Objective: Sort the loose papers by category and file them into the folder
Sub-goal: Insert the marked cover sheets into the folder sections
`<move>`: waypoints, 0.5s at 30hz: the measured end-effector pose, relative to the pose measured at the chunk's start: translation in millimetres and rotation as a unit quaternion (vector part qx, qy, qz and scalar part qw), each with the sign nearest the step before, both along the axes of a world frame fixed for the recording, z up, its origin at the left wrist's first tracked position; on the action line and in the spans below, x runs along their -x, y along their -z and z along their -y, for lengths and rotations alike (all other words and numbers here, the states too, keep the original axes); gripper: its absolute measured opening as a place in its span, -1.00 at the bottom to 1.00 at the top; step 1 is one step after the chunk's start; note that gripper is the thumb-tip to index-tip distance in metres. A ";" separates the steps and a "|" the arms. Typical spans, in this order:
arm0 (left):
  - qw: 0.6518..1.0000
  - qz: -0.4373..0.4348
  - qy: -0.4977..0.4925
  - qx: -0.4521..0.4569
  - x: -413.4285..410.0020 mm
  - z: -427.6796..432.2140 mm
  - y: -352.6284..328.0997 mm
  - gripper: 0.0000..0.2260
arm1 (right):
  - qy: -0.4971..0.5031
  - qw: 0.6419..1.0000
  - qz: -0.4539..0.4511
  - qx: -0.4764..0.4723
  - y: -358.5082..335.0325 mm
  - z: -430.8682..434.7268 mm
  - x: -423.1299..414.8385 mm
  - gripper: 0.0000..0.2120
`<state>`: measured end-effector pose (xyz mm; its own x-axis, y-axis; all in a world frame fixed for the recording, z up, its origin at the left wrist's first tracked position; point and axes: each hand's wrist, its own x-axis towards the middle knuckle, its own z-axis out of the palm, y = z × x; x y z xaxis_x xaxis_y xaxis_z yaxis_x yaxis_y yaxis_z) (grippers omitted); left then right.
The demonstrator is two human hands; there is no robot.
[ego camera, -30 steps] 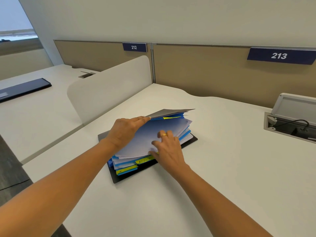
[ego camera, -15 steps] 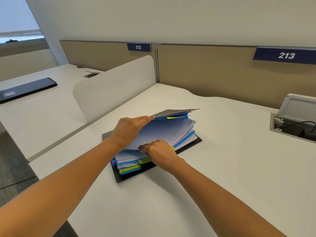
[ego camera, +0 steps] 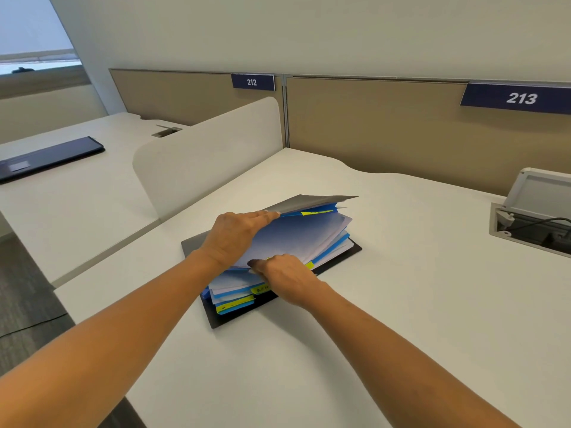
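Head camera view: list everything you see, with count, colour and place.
folder: one, black, desk centre, cover raised
papers: one stack, white, inside folder
dividers: several, blue with yellow tabs, among papers
desks: two, white, one under folder, one at left
screen: one, white, between desks
partition panels: two, beige, behind desks
number signs: two, navy, 212 and 213, atop panels
cable boxes: two, grey, one per desk
flat object: one, black, left desk
left hand: flat, fingers straight, under cover on papers
right hand: pinches papers' near edge

Both forearms (ego camera: 123, 329) bare to the near edge; right hand (ego camera: 287, 279) wears a thin gold ring (ego camera: 268, 258) on one finger.
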<state>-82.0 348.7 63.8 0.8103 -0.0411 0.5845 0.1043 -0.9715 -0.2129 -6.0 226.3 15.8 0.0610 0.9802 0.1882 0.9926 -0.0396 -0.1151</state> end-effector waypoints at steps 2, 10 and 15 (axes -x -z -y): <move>1.000 -0.001 -0.001 -0.001 -1.4 2.7 -2.3 -0.39 | 0.003 1.000 -0.014 0.008 -0.3 1.9 -5.3 -0.67; 0.999 -0.013 -0.030 0.007 -6.3 15.1 -1.1 -0.37 | 0.007 0.995 0.095 0.017 0.5 5.6 8.6 -0.67; 0.998 -0.040 -0.039 0.004 -5.3 31.0 3.2 -0.35 | 0.003 0.996 0.082 0.020 9.6 -0.9 14.4 -0.68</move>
